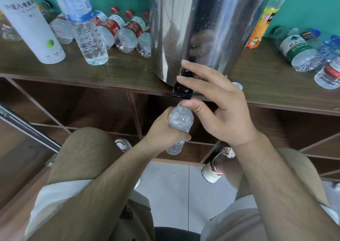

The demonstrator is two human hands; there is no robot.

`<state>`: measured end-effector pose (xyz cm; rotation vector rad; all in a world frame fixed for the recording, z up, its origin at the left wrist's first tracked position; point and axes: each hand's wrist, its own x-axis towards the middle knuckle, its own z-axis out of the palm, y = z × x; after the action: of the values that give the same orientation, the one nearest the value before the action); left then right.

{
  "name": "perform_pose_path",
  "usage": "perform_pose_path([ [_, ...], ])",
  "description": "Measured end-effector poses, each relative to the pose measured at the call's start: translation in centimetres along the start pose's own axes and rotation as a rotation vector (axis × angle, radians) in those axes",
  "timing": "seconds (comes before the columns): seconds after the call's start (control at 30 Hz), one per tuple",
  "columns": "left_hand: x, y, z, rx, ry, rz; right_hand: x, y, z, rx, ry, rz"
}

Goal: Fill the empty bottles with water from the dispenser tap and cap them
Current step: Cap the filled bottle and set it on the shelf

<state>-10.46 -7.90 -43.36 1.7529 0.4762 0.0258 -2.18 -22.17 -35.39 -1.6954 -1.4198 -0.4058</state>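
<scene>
My left hand (161, 132) grips a small clear bottle (181, 119) around its middle and holds it upright, its open mouth just below the black tap (181, 90) of the steel dispenser (202, 29). Water shows in the bottle's upper part. My right hand (220, 108) is at the tap with its fingers stretched out: two fingertips lie over the top of the tap and the thumb sits beside the bottle's mouth. A small white cap (237, 85) lies on the shelf behind my right hand.
The dispenser stands on a brown wooden shelf (110, 71). Left of it are a tall white bottle (31, 23), an upright clear bottle (86, 31) and several red-labelled bottles (127, 31) lying down. To the right are an orange bottle (261, 25) and a green-labelled bottle (298, 51).
</scene>
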Motion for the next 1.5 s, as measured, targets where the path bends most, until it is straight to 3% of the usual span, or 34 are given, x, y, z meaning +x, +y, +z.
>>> perform_pose_path([
  [1.03, 0.3, -0.2, 0.1, -0.006, 0.007, 0.006, 0.2, -0.7, -0.6, 0.112, 0.048, 0.062],
  [1.5, 0.6, -0.4, 0.0, -0.023, 0.008, 0.002, 2.6, -0.9, 0.1, -0.055, 0.255, 0.209],
])
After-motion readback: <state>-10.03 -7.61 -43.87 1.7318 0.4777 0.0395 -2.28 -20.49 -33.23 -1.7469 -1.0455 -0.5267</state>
